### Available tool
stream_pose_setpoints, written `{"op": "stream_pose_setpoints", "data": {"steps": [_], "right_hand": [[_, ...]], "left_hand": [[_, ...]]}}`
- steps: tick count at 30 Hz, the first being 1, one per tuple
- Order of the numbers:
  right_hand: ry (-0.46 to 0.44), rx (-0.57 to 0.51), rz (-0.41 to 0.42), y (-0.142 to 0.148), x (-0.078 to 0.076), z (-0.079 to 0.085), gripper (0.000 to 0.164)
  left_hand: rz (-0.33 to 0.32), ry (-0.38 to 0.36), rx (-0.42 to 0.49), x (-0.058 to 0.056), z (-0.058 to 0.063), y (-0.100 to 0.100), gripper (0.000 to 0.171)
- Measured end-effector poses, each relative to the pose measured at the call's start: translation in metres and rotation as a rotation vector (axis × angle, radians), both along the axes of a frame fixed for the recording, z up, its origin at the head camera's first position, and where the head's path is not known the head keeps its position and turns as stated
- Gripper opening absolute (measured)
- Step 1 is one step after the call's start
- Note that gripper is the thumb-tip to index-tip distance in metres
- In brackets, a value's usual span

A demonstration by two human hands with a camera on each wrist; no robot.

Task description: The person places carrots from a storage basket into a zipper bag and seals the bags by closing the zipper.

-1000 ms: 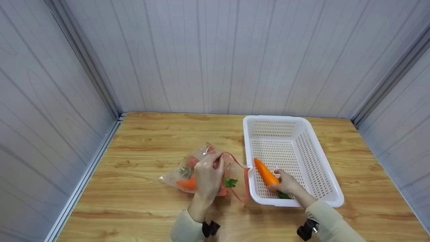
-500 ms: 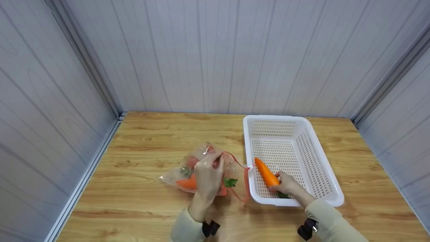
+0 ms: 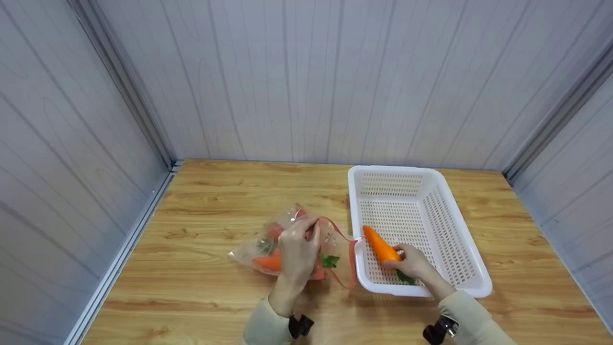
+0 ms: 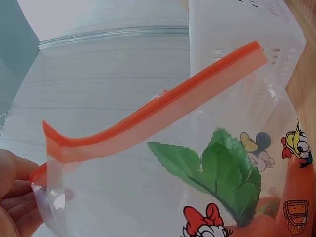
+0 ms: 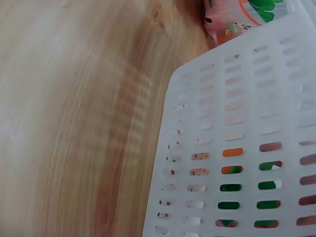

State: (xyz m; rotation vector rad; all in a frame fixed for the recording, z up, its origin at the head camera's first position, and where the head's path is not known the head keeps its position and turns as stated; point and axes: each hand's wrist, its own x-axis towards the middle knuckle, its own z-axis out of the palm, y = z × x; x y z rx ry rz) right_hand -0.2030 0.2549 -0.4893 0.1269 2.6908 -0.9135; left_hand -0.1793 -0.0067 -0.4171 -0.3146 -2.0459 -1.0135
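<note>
In the head view my left hand (image 3: 298, 249) pinches the upper edge of a clear plastic bag (image 4: 113, 192) with an orange zip strip (image 4: 163, 106). Its mouth gapes toward the basket. Inside lie a carrot (image 3: 268, 261), several reddish items and green leaves (image 4: 219, 175); cartoon figures are printed on the plastic. My right hand (image 3: 415, 262) reaches into the white basket (image 3: 355, 206) and grips an orange carrot (image 3: 377, 242) near its leafy end. The carrot's tip points toward the bag. Through the basket's slots, the right wrist view shows only bits of carrot and leaf.
The basket stands on the right of the wooden table (image 3: 201, 230), its near-left rim close to the bag's mouth. Pale panel walls (image 3: 306, 81) enclose the table at the back and both sides. A dark camera mount sits on each wrist.
My right fingers have closed in round the carrot, and more of its green leaves shows below the hand. The left hand and the bag have kept their place.
</note>
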Motion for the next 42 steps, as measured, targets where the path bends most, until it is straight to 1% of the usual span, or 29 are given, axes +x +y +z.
{"op": "stream_pose_setpoints", "data": {"steps": [5, 9, 15, 19, 21, 27, 30, 35, 42], "right_hand": [[0.061, -0.050, -0.001, 0.002, 0.003, 0.004, 0.057], [0.128, -0.084, 0.017, 0.006, 0.006, 0.009, 0.055], [0.196, -0.161, 0.053, 0.012, 0.014, 0.024, 0.052], [0.226, -0.226, 0.079, 0.012, 0.023, 0.039, 0.052], [0.238, -0.256, 0.107, 0.011, 0.029, 0.046, 0.053], [0.276, -0.326, 0.180, 0.006, 0.047, 0.069, 0.051], [0.294, -0.352, 0.202, 0.003, 0.057, 0.078, 0.050], [0.333, -0.392, 0.234, 0.000, 0.072, 0.087, 0.046], [0.407, -0.443, 0.338, -0.010, 0.086, 0.090, 0.041]], "left_hand": [[-0.018, -0.038, 0.006, 0.000, 0.000, 0.000, 0.010], [-0.023, -0.038, 0.015, 0.001, 0.000, 0.000, 0.011], [-0.022, -0.047, 0.010, 0.001, 0.001, 0.000, 0.011], [-0.029, -0.043, 0.012, 0.001, 0.000, -0.001, 0.011], [-0.031, -0.032, 0.011, 0.000, -0.001, -0.001, 0.012], [0.000, 0.013, 0.002, -0.001, -0.002, 0.000, 0.010], [0.002, 0.006, 0.003, -0.001, -0.001, 0.000, 0.009], [-0.008, -0.016, 0.005, 0.000, 0.000, 0.001, 0.009], [-0.024, -0.046, 0.009, 0.000, 0.002, 0.000, 0.010]]}}
